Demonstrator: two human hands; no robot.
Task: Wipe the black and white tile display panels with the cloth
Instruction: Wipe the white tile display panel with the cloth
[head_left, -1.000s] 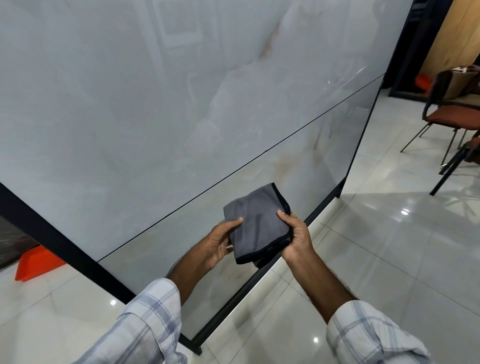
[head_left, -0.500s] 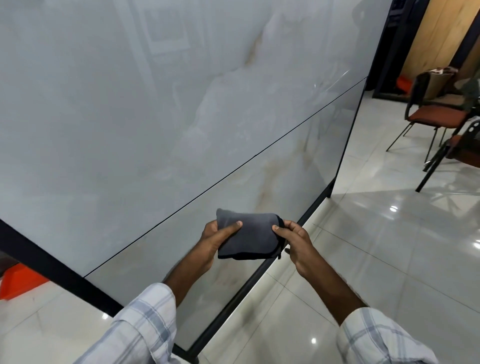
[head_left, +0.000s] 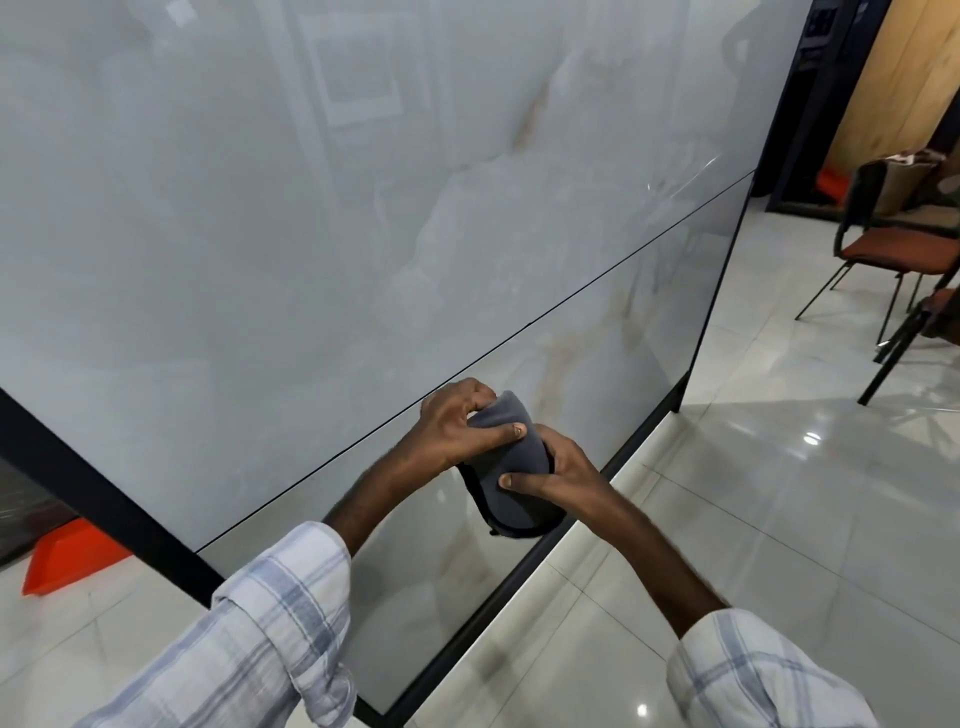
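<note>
Cloth (head_left: 511, 473) between hands, before panel (head_left: 311, 249)

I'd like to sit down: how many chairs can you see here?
2. One rust-seated chair stands at the far right; a second chair, nearer, is cut off by the right edge. Others may be hidden.

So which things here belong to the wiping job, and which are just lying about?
Job: grey cloth, gripped by left hand and right hand; pale tile panel.
Lying about: brown-seated chair; orange block on the floor.
</note>
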